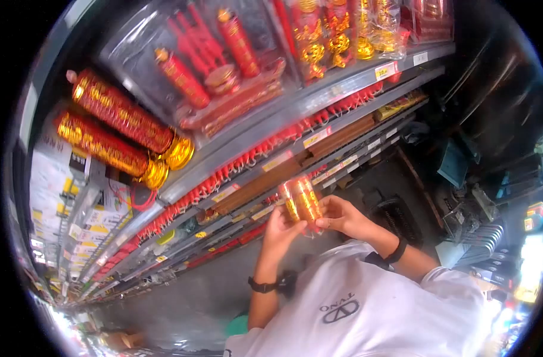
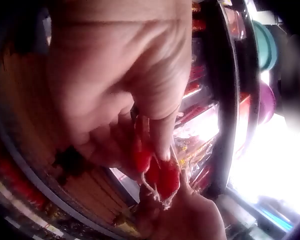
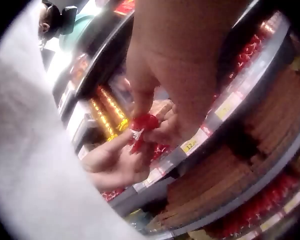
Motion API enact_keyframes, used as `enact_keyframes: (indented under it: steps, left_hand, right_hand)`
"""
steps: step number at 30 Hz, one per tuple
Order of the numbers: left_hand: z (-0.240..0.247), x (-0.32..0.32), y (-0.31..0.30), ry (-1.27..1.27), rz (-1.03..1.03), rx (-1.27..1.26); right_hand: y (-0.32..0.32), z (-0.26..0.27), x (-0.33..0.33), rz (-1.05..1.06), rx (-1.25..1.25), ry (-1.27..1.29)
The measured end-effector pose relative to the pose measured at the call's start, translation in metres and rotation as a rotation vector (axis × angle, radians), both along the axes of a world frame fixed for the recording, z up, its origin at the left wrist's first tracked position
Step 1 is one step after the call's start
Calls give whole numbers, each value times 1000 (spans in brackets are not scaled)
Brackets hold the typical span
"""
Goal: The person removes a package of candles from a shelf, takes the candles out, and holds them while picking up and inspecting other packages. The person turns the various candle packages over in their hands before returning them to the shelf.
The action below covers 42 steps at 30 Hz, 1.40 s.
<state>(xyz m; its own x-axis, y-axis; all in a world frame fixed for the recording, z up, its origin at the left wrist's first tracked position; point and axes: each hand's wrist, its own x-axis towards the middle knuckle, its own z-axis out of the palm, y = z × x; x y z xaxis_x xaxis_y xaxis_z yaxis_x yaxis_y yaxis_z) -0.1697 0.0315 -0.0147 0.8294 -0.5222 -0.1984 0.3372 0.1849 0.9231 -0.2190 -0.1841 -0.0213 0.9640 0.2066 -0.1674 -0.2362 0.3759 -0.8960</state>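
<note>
Both hands hold a small bundle of red candles point(image 1: 301, 199) with gold decoration, in front of the shelves. My left hand point(image 1: 281, 229) grips its left side, with the thumb along the near end. From the other side my right hand point(image 1: 344, 218) pinches the bundle between thumb and fingers. White wicks stick out of the red candle ends point(image 2: 169, 180) in the left wrist view. In the right wrist view, fingers of both hands surround a red end point(image 3: 144, 122), and the rest of the bundle is hidden.
Two large red candles with gold bases point(image 1: 123, 137) lie on the upper shelf beside a boxed candle set point(image 1: 221, 77). Below the shelf edge point(image 1: 319, 98), a row of red candles point(image 1: 242, 163) runs above brown bundles point(image 1: 259, 187). Dark goods point(image 1: 396, 220) stand at the right.
</note>
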Motion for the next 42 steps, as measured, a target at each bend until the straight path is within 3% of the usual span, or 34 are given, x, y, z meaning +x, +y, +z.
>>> enact_keyframes:
  steps: [5,11,16,21,31,35,42]
  left_hand:
    - [15,33,-62,-32,-59,4]
    - [16,82,-135,71,34,193]
    - [27,109,-177,103,127,-45]
    - [31,119,-203,148,191,-97]
    - [16,120,-205,416,301,-242]
    - [0,127,-195,416,279,-298]
    - [16,124,-202,416,296,-410]
  right_hand:
    - [-64,2,35,-18,118,-2]
    - [-133,-10,61,-286,127,25]
    - [-174,-21,71,-326,78,32]
    - [-196,-27,78,-317,105,28]
    - [-214,-33,85,-287,122,-15]
    - [-213,-26,94,-254,150,-25]
    - [-197,-26,135,-223,111,-124]
